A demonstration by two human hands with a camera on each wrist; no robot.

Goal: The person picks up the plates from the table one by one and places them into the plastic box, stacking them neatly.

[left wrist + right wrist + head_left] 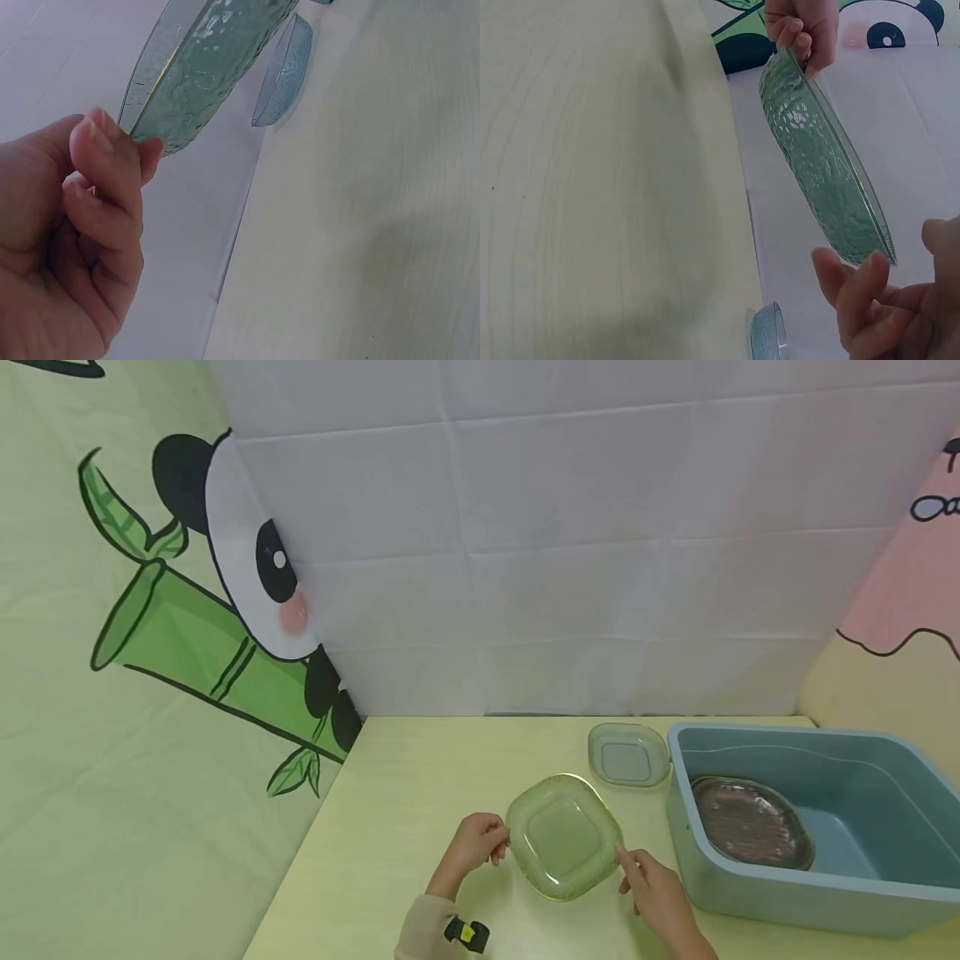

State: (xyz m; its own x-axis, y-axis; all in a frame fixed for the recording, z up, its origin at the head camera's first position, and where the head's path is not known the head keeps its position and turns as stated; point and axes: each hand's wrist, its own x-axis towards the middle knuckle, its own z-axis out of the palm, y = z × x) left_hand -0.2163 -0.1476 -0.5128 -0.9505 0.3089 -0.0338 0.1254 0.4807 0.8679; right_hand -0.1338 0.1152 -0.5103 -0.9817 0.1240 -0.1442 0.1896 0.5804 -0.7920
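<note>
A square, green-tinted glass plate [564, 837] with rounded corners and a gold rim is held up above the table. My left hand [477, 843] pinches its left corner between thumb and fingers; the left wrist view shows this hand [82, 217] at the plate's [217, 67] edge. At the opposite corner, fingertips of my right hand [654, 893] touch the rim from below. In the right wrist view, the right thumb [937, 236] stands apart from the plate [825, 165]. The plate's textured underside shows in both wrist views.
A smaller clear glass dish [628, 755] lies on the table behind the plate. To the right stands a blue plastic tub [810, 883], with a dark, shiny, rounded dish [752, 823] leaning inside its left part. Printed cloth walls [555, 552] border the table [360, 860].
</note>
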